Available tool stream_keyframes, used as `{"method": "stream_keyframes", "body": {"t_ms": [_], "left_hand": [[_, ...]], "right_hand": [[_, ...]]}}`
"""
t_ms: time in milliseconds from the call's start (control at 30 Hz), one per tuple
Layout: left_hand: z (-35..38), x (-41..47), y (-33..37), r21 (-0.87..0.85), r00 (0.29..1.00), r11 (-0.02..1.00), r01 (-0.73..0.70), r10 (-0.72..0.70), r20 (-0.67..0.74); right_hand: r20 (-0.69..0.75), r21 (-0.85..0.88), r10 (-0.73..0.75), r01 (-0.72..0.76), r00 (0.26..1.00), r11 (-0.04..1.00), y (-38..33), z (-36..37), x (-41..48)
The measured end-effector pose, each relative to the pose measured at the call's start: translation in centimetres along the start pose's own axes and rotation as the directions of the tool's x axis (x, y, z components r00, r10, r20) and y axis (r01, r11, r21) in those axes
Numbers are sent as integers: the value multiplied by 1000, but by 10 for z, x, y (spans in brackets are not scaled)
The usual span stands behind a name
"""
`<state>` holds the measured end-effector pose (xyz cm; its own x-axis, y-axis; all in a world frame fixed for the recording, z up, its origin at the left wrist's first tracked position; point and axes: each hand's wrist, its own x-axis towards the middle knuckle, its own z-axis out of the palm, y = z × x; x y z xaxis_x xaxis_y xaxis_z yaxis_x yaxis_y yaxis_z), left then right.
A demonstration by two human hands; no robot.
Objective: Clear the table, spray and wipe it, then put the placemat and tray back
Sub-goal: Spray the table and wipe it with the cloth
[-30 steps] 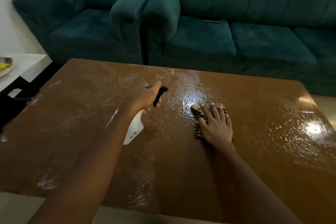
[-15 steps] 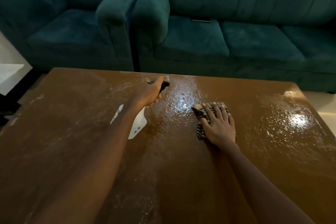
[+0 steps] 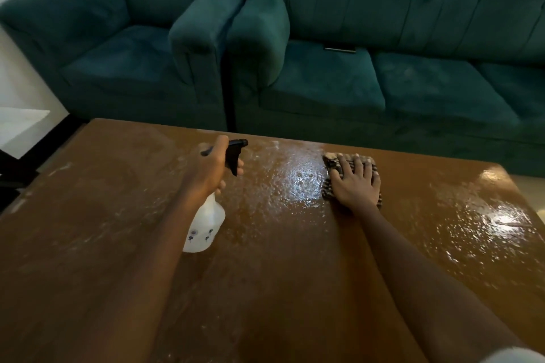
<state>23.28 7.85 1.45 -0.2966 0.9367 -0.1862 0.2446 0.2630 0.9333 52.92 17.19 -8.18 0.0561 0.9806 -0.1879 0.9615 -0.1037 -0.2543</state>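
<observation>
We see the left hand [image 3: 208, 169] wrapped around the black trigger head of a translucent white plastic spray bottle [image 3: 205, 226], held above the wet glossy brown wooden table [image 3: 88, 215]. Further right, the right hand [image 3: 355, 183] lies flat, fingers spread, pressing a dark checked folded cloth [image 3: 331, 166] onto the tabletop near its far edge. Teal velvet sofas [image 3: 324, 76] behind.

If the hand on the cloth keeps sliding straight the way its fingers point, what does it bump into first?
Probably nothing on the table. The right hand on the cloth points at the far edge; past it is the green sofa, though depth is unclear.
</observation>
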Motion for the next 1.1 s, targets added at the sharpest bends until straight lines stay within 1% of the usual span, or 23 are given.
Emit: {"method": "stream_keyframes", "body": {"t_ms": [67,167,267,367,433,500,567,600,667,733,833,900,967,1100], "left_hand": [[-1,-1,-1,-13,1000,1000,10,-11,-21],[-2,-6,-2,-16,999,1000,12,-12,-34],[-3,-7,-2,-47,997,999,0,-4,-82],[-6,-7,-1,-59,995,998,-9,3,-99],[-7,-7,-2,-66,996,998,-9,3,-91],[-7,-9,-2,-75,996,997,-4,-3,-93],[-7,-8,-3,-65,996,998,-4,-2,-91],[-7,-8,-3,-56,996,998,-4,-1,-89],[-9,-6,-5,-49,996,999,-6,1,-95],[-9,-6,-5,-49,995,999,-12,7,-102],[-10,-7,-6,-37,994,999,-26,21,-106],[-9,-9,-7,-27,992,999,-37,33,-124],[-8,-11,-7,-12,988,997,-74,72,-135],[0,-19,-7,1,980,992,-129,128,-151]], "right_hand": [[22,5,4,-4,1000,1000,-18,-2,17],[54,0,-47,47,997,999,-57,-1,35],[73,-9,-185,186,980,982,-98,9,41],[92,-67,-363,369,927,927,-119,25,19],[98,-89,-469,477,878,874,-110,34,-9],[87,-106,-521,528,849,843,-86,36,-40],[89,-128,-523,530,848,838,-54,33,-62],[84,-138,-506,513,858,847,-38,29,-67],[49,-152,-429,431,902,889,-10,19,-60],[18,-151,-320,319,947,936,6,10,-38],[-18,-103,-173,170,985,980,-3,4,-1],[-11,-75,-113,111,994,991,-26,5,15],[15,-67,-121,121,993,990,-49,9,19],[75,-79,-281,286,957,955,-72,22,-5]]}}
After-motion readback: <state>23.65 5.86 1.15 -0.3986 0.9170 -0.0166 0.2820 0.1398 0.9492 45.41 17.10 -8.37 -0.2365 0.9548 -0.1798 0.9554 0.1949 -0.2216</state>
